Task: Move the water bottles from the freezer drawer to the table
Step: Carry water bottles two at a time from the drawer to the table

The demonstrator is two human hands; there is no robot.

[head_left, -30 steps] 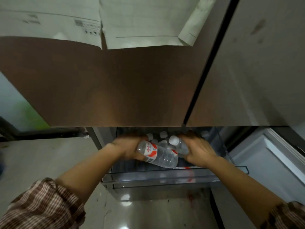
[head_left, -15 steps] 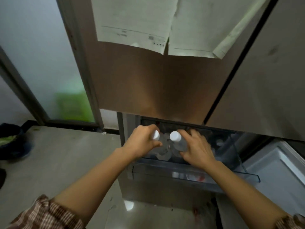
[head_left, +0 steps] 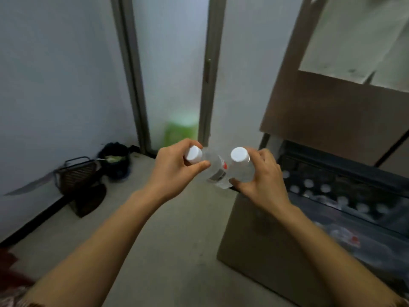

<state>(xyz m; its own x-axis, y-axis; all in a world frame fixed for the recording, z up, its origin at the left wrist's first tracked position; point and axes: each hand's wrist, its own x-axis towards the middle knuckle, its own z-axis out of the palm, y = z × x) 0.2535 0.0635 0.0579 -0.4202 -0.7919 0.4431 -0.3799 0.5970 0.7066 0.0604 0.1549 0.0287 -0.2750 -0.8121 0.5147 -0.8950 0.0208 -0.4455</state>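
My left hand (head_left: 173, 168) grips a clear water bottle (head_left: 213, 168) with a white cap and a red-and-white label. My right hand (head_left: 262, 173) grips a second clear water bottle (head_left: 240, 165) with a white cap. Both bottles are held in the air, caps toward me, their bodies touching, to the left of the open freezer drawer (head_left: 358, 220). Several more white-capped bottles (head_left: 323, 191) lie in the drawer. No table is in view.
The brown fridge door (head_left: 327, 116) with papers stuck on it hangs above the drawer at the right. By the left wall on the floor stand a dark wire basket (head_left: 76, 173) and a dark pot (head_left: 115, 161). A frosted glass door (head_left: 172, 69) is straight ahead.
Both hands have lifted the two bottles out of the drawer and carried them left. My view has swung left, from the fridge front toward the glass door and floor.
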